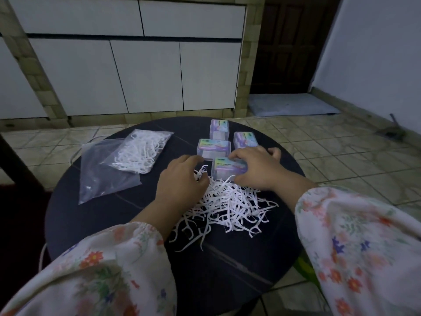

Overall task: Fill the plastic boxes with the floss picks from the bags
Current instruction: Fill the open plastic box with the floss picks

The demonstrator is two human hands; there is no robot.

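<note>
Boxes: nearest plastic box [229, 168] at tabletop [95, 224] centre, three more [213, 148] at 12 o'clock | right hand [257, 168] grip curled round nearest box | left hand [182, 179] grip pinching floss picks [230, 201] at pile's 10 o'clock edge | bags [136, 153] at 10 o'clock

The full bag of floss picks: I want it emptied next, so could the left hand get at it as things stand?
Probably yes: the full bag lies open to reach, left of the left hand.
</note>
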